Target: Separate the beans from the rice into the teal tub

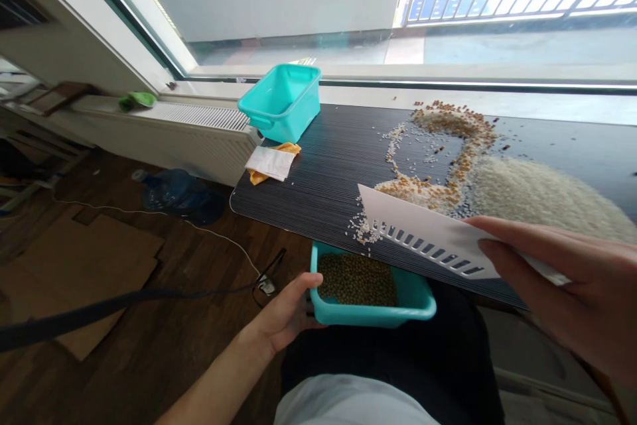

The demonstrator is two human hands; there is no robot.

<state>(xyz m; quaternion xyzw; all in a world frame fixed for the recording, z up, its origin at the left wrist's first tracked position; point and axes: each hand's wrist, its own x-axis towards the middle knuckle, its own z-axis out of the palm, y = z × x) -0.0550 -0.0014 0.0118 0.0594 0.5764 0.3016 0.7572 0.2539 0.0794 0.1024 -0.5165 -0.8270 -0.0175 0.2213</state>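
My left hand grips the left end of a turquoise plastic bin, its thumb over the rim. Greenish-brown grains, perhaps mung beans, lie inside the bin, which sits just under the table's front edge. In my right hand is a flat white slotted scraper, tilted over the table close to that edge. White rice grains are scattered by the scraper's tip. Behind it lies rice mixed with orange-brown grains, and to the right a large heap of white rice.
On the dark table stands a second turquoise bin, at the back left. A folded white and yellow cloth lies at the left edge. A radiator, a blue water bottle and flattened cardboard are further left.
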